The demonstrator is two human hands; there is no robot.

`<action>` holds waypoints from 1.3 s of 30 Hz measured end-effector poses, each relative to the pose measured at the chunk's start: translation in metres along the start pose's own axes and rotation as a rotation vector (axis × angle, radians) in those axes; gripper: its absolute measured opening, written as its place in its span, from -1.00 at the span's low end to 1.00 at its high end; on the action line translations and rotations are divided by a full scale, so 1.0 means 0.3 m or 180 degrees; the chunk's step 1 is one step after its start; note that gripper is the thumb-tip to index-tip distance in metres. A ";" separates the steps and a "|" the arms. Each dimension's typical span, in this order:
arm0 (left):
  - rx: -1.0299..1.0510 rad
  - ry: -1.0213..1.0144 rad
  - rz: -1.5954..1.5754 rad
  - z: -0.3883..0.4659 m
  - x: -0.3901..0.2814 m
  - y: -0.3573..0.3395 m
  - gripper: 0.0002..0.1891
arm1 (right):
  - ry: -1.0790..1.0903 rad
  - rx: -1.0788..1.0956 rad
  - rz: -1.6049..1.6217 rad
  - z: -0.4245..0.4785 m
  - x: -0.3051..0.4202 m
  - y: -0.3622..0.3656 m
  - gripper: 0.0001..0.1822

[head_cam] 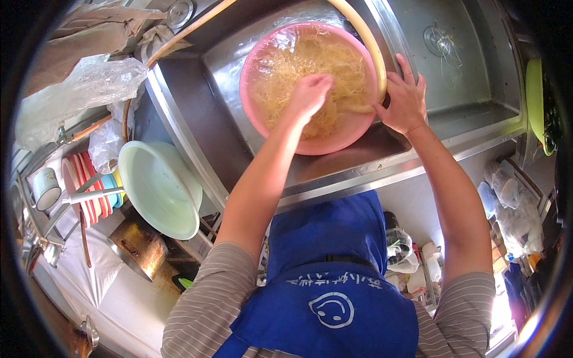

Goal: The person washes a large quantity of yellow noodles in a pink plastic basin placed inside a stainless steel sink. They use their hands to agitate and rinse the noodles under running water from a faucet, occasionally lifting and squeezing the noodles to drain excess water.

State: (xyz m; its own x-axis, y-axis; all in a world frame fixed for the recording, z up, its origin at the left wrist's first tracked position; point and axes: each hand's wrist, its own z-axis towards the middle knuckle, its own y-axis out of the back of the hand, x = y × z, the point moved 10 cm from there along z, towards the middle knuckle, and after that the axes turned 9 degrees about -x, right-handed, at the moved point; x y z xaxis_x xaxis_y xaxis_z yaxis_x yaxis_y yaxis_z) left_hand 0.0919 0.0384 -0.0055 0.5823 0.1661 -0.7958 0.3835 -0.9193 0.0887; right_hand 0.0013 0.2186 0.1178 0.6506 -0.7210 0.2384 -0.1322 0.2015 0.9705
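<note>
A round pink plastic basin (309,147) stands in a stainless steel sink (224,112), holding water and a mass of thin yellowish shreds (331,62). My left hand (313,91) is over the middle of the basin among the shreds, its fingers curled; whether it grips any is hidden. At the basin's right side, my right hand (405,100) spreads its fingers over the divider between the two sink bowls, its thumb against a cream-coloured hose (378,53). The hose curves down along the basin's rim, and its end lies inside the basin.
A second sink bowl (470,85) with a drain and some pale strands is on the right. To the left are a pale green basin (156,192), clear plastic sheeting (89,94), stacked coloured basins (85,188), an enamel mug (46,190) and a stained metal pot (138,246). A green container (534,98) stands far right.
</note>
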 end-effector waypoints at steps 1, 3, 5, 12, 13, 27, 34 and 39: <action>0.0180 0.0367 -0.0189 0.010 0.049 -0.056 -0.72 | -0.0015 0.0038 -0.0016 0.004 0.004 -0.004 -0.46; 0.0473 0.0540 -0.0010 0.013 0.107 -0.152 -0.74 | -0.0057 0.0125 -0.0081 0.005 0.000 -0.015 -0.45; 0.0672 0.0171 0.0760 -0.027 0.127 -0.206 -0.75 | -0.0096 0.0179 -0.0165 0.008 -0.008 -0.020 -0.46; -0.0760 -0.1185 0.1631 -0.043 0.083 0.078 -0.64 | -0.0145 0.0253 -0.0100 0.007 -0.006 -0.015 -0.45; -0.0992 -0.1431 0.1988 -0.034 0.033 0.126 -0.57 | -0.0171 0.0273 -0.0104 0.007 -0.009 -0.014 -0.45; 0.0321 -0.0490 0.4226 0.036 0.156 0.008 0.01 | -0.0103 0.0086 0.0011 0.008 0.006 -0.007 -0.47; 0.0645 -0.0288 0.4461 0.050 0.171 -0.016 -0.31 | 0.0033 0.0036 -0.0098 0.013 0.016 -0.012 -0.43; 0.1400 -0.0159 0.4727 0.075 -0.084 -0.054 -0.37 | 0.0051 -0.0031 -0.0019 0.006 0.003 -0.003 -0.42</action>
State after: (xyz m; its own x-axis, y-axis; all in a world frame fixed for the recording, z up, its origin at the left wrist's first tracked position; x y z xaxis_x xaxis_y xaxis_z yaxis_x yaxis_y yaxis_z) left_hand 0.0550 0.0410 -0.0004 0.2083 -0.9624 -0.1742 -0.7364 -0.2715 0.6197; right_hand 0.0007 0.2165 0.1171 0.6632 -0.7116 0.2320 -0.1212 0.2037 0.9715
